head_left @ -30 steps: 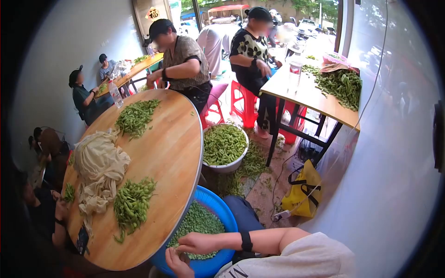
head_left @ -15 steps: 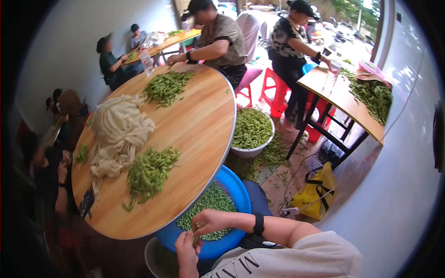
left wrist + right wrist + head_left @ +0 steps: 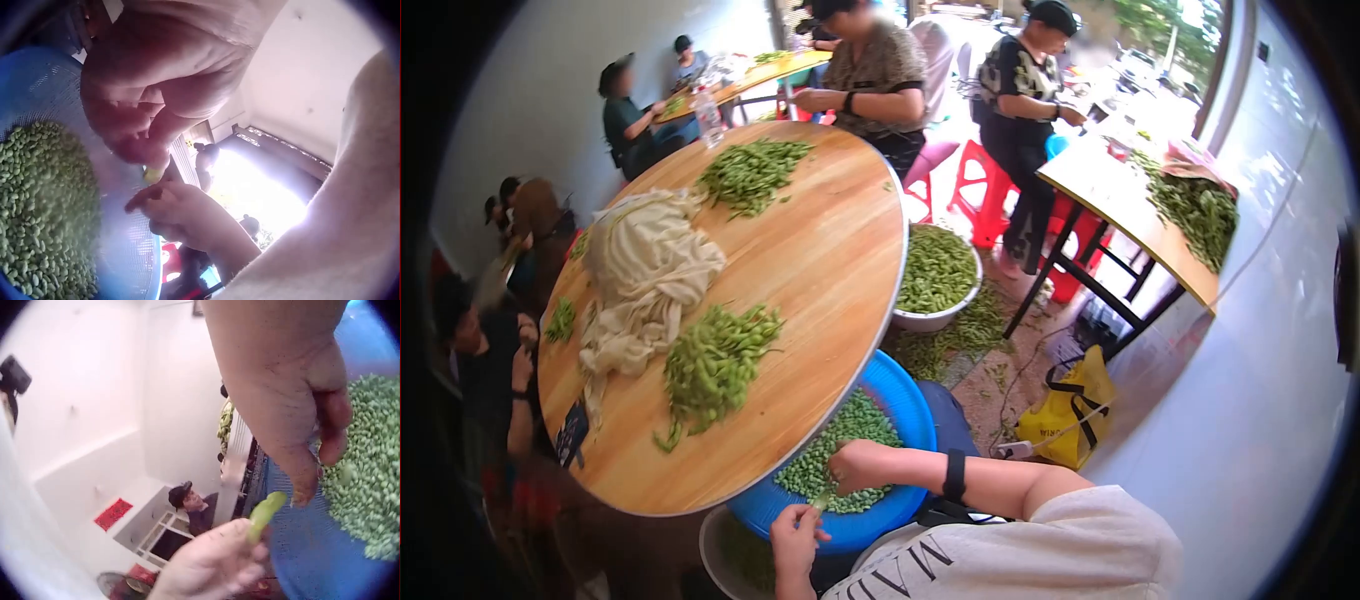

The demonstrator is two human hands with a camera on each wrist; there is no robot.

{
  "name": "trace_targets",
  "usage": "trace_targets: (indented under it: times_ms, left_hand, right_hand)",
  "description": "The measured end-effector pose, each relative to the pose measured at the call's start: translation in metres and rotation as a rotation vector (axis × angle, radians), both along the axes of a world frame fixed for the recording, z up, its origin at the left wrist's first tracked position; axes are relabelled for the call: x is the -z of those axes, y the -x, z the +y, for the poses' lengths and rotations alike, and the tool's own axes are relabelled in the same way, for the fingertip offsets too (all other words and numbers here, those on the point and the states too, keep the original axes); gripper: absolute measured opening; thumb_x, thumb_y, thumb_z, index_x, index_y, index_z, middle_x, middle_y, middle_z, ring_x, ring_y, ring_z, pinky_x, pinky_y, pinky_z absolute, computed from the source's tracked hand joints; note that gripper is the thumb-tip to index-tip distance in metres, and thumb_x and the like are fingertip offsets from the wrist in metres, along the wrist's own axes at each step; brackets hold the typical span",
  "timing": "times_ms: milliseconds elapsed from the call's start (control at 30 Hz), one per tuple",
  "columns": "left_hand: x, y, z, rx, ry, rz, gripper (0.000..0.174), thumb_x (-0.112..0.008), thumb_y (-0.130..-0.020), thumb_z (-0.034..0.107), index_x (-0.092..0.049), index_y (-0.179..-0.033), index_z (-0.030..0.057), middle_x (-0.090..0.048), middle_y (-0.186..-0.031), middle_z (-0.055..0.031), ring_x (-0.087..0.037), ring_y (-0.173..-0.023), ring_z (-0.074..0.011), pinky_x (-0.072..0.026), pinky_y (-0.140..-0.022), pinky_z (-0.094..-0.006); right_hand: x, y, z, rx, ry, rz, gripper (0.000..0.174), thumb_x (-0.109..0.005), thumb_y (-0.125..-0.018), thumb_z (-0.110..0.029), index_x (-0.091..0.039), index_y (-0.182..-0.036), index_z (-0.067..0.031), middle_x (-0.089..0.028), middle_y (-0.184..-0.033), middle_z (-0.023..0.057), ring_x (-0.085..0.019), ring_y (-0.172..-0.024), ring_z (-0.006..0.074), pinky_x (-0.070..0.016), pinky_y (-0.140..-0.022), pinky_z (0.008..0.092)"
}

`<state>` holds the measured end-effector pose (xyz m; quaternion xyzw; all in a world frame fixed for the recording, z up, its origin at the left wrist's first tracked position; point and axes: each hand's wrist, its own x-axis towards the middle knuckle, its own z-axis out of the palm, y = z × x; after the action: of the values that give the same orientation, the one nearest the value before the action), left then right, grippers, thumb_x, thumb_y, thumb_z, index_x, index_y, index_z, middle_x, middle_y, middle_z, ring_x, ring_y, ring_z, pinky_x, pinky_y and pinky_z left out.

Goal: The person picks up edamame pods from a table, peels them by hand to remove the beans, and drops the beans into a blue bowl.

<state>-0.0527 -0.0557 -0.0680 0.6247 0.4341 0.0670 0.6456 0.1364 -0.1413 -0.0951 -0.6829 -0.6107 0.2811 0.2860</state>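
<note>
My left hand (image 3: 795,540) pinches a green soybean pod (image 3: 269,512) between thumb and fingers at the near side of a blue basket (image 3: 918,425). Shelled green beans (image 3: 840,455) lie heaped inside the basket. Over them hangs my right hand (image 3: 862,465), its fingers loosely bent and pointing down in the right wrist view, apart from the pod's tip. Just beyond its fingertips, a bean (image 3: 345,475) shows blurred above the heap.
A round wooden table (image 3: 820,270) bears piles of pods (image 3: 718,365) and a crumpled cream cloth (image 3: 645,270). Beyond the basket stands a white tub of pods (image 3: 940,270). A yellow bag (image 3: 1070,405) sits by the wall, and a grey bucket (image 3: 725,560) is below the table's near edge.
My hands have drawn apart: the right has moved forward over the beans, while the left keeps hold of a pod. The person at the far-right table has drawn an arm back from the tabletop.
</note>
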Motion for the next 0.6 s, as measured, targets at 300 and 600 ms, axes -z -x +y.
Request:
trace_targets:
  times_ms: [300,600]
  left_hand:
    - [-0.001,-0.004,-0.006,-0.098,0.280,-0.262,0.012,-0.061,-0.079,0.008,-0.054,-0.079,-0.0015,-0.053,-0.060,-0.0070,-0.042,-0.041,-0.0097,-0.0319,-0.037,-0.0220]
    - [-0.016,-0.002,-0.009,-0.106,0.569,-0.388,0.013,-0.061,-0.082,0.014,-0.055,-0.080,0.0022,-0.052,-0.062,-0.0045,-0.040,-0.045,-0.0072,-0.0296,-0.040,-0.0192]
  right_hand:
    - [-0.047,0.018,-0.012,0.019,-0.139,0.440,0.035,-0.074,-0.067,-0.030,-0.061,-0.084,-0.0019,-0.061,-0.071,0.0127,-0.060,-0.064,0.0223,-0.0457,-0.059,0.0333]
    - [-0.049,0.020,-0.009,-0.068,-0.129,0.557,0.029,-0.073,-0.068,-0.022,-0.061,-0.088,-0.0049,-0.061,-0.074,0.0096,-0.060,-0.069,0.0182,-0.0474,-0.062,0.0297]
